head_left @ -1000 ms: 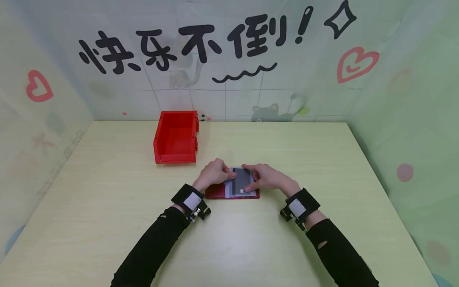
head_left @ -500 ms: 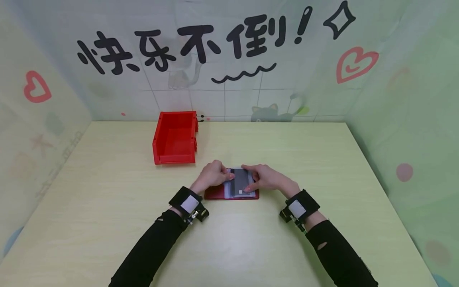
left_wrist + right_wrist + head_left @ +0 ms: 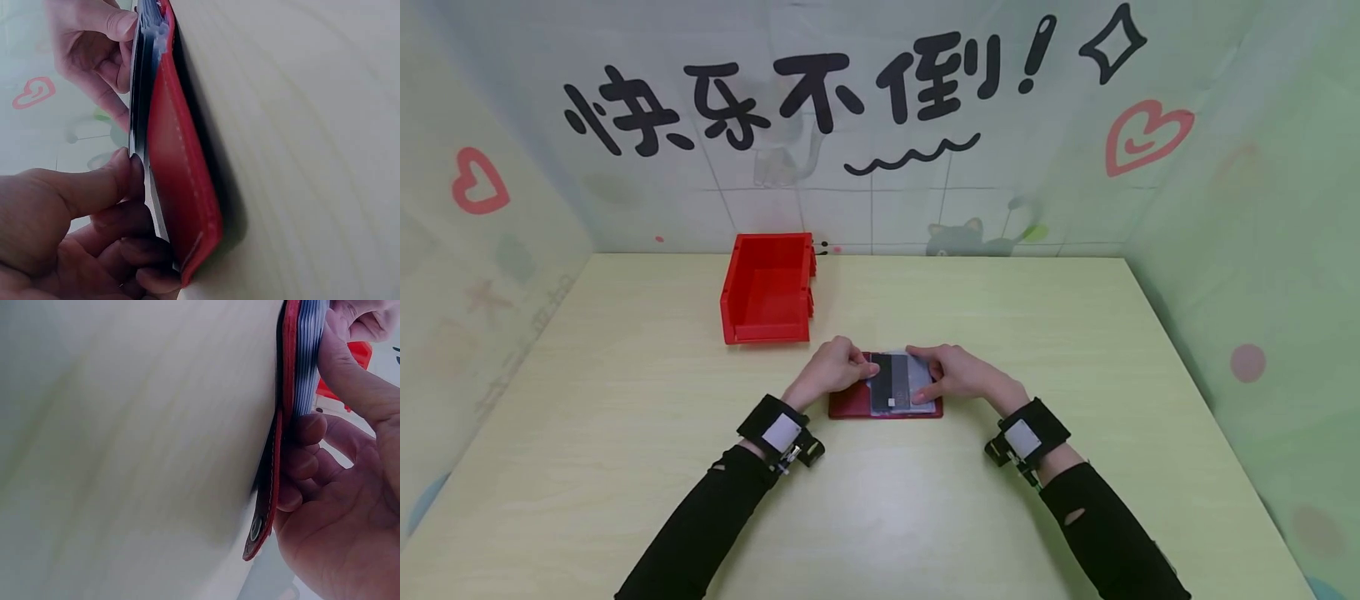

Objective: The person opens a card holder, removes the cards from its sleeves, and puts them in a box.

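A red card holder (image 3: 850, 404) lies unfolded on the table, with a stack of clear plastic sleeves (image 3: 307, 356) on its right part. My left hand (image 3: 833, 367) pinches the left edge of a dark grey card (image 3: 881, 387) between thumb and fingers. The card's right part looks paler, as if under a clear sleeve. My right hand (image 3: 958, 372) holds the holder's right side, thumb on the sleeves and index finger along the far edge. In the right wrist view, its other fingers curl against the holder beside a strap with a metal snap (image 3: 255, 529).
A red plastic bin (image 3: 767, 287) stands behind and left of the hands. The pale wooden table (image 3: 910, 517) meets printed cloth walls at the back and both sides.
My left hand has moved left, drawing the dark grey card with it so that it shifts across the sleeves. The right hand and the card holder have stayed in place.
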Demonstrator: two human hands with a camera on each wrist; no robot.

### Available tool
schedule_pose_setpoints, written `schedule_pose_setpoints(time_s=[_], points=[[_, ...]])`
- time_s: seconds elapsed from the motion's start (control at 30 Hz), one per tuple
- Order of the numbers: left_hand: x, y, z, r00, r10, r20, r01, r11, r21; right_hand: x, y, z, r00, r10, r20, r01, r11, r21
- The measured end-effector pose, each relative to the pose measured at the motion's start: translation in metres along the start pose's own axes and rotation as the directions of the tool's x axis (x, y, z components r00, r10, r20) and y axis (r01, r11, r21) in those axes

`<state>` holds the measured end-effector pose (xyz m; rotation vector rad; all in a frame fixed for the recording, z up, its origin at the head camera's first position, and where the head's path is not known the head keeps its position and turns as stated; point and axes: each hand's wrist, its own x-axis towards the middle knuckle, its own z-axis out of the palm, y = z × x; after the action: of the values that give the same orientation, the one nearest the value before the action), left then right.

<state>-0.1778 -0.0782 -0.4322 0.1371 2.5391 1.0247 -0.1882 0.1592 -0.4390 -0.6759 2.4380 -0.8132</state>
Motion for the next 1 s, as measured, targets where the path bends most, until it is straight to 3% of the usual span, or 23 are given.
schedule_pose_setpoints(time_s=[0.27, 0.5, 0.63, 0.8, 1.0], points=[[-0.009, -0.008, -0.002, 0.999, 0.003, -0.045, -0.003, 1.0, 0.001, -0.002, -0.002, 0.0, 1.0, 0.001, -0.001, -0.001, 1.0, 0.002], [-0.012, -0.01, -0.005, 0.999, -0.003, -0.036, 0.002, 1.0, -0.026, -0.002, -0.002, 0.0, 1.0, -0.003, 0.0, 0.003, 1.0, 0.0], [-0.015, -0.011, -0.004, 0.997, 0.02, -0.074, -0.023, 0.999, -0.041, -0.002, -0.002, 0.0, 1.0, -0.008, 0.0, 0.008, 1.0, 0.003], [-0.016, -0.014, 0.0, 0.99, 0.039, -0.135, -0.053, 0.993, -0.105, -0.002, -0.002, 0.0, 1.0, -0.008, -0.003, 0.008, 1.0, 0.007], [-0.014, -0.017, 0.003, 0.988, 0.025, -0.154, -0.058, 0.975, -0.215, -0.002, -0.001, 0.0, 1.0, -0.004, -0.004, 0.004, 1.0, 0.004]])
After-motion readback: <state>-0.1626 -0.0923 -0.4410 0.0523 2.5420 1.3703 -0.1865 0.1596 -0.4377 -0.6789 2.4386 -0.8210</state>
